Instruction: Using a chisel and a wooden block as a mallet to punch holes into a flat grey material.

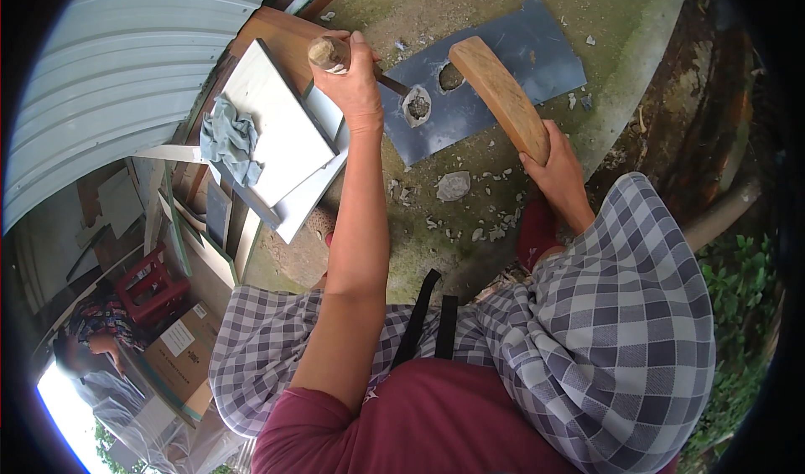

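Head view: chisel [329,53] runs through left hand [355,90].

Cloth [231,141] on brd [283,139] (panel [466,112] R)

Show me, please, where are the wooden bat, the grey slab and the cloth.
Wooden bat [501,97], head view: middle of its length.
Grey slab [549,59], head view: bare face right of the bat.
Cloth [231,140], head view: crumpled middle.

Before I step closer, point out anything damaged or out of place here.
The dark sheet looks damaged: it has a ragged hole and, by the chisel, a rough pale-edged patch. Pale chips lie scattered on the ground nearby.
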### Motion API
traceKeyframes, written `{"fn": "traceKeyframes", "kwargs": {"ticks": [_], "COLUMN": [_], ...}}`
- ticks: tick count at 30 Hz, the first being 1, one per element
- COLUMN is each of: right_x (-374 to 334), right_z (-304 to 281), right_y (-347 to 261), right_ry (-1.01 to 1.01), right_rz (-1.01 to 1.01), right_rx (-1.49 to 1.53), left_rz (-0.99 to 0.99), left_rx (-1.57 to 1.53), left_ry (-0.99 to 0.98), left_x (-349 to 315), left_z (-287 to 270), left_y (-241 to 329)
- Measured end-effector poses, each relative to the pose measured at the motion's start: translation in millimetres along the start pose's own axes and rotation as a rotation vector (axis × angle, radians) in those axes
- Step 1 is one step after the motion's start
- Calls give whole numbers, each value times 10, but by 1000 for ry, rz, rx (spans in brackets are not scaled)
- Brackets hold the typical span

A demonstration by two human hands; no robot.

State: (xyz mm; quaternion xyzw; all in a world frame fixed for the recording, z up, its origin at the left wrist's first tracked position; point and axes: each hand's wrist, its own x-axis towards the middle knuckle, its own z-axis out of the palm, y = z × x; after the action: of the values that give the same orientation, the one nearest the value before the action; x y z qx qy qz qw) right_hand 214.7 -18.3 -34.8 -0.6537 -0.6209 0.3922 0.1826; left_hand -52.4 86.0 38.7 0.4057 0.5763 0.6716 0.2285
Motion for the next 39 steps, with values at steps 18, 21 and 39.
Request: {"fn": "traceKeyframes", "kwargs": {"ticks": [18, 21, 39], "right_x": [6, 7, 3], "right_z": [78, 87, 99], "right_y": [7, 8, -11], "right_ry": [-17, -11, -17], "right_rz": [14, 11, 22], "right_rx": [-148, -145, -163], "left_rz": [34, 110, -11], "left_rx": [5, 158, 72], "left_ry": [-51, -52, -80], "left_x": [-1, 15, 25], "left_z": [-45, -65, -79], "left_y": [-148, -172, -150]}}
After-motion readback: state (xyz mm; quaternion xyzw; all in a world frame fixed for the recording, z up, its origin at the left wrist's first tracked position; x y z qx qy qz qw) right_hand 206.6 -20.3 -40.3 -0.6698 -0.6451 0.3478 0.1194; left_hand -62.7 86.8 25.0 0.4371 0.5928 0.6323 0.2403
